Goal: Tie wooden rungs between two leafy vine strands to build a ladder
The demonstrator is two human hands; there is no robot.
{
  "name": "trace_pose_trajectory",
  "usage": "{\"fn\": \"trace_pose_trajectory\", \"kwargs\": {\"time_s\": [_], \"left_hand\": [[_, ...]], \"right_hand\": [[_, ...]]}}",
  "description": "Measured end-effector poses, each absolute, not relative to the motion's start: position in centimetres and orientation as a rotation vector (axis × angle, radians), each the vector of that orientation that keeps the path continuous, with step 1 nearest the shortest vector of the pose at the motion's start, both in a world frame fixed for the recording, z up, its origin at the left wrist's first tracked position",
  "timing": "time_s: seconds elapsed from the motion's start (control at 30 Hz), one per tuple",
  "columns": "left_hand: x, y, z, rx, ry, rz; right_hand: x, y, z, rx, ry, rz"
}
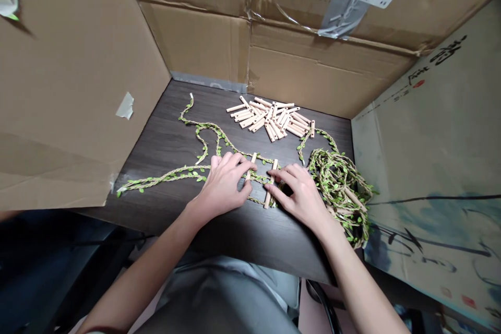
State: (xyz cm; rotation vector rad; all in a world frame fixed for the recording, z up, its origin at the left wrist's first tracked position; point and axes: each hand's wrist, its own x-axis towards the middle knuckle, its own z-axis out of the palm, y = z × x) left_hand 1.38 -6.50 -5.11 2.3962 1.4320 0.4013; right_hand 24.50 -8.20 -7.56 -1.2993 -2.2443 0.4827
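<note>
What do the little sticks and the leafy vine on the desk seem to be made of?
The sticks look like unfinished pale wood: matte, with no visible coating. The vine seems to be twisted natural twine carrying uniform green leaves, probably artificial, fabric or plastic; the picture can't settle which.

Left hand [223, 185] and right hand [301, 198] on two wooden dowels [273, 167] across a leaf garland [164, 175]

I've got pile of round wooden pegs [270, 119] at back of dark wood counter [164, 146], coil of green leaf twine [338, 193] on R, L hand [225, 185] & R hand [299, 195] either side of 2 upright-laid wooden pegs [273, 169] across twine, brown cardboard walls [195, 42] behind & both sides.
</note>
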Motion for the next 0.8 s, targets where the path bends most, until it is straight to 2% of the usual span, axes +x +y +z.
{"fn": "trace_pose_trajectory", "kwargs": {"time_s": [0.63, 0.8], "left_hand": [[1.31, -6.42, -5.23, 2.383, 1.4, 0.432], [1.22, -6.24, -5.06, 2.308, 1.341, 0.562]], "right_hand": [[24.54, -8.16, -7.45, -1.281, -2.251, 0.456], [24.71, -8.05, -7.3, -1.262, -2.263, 0.454]]}}
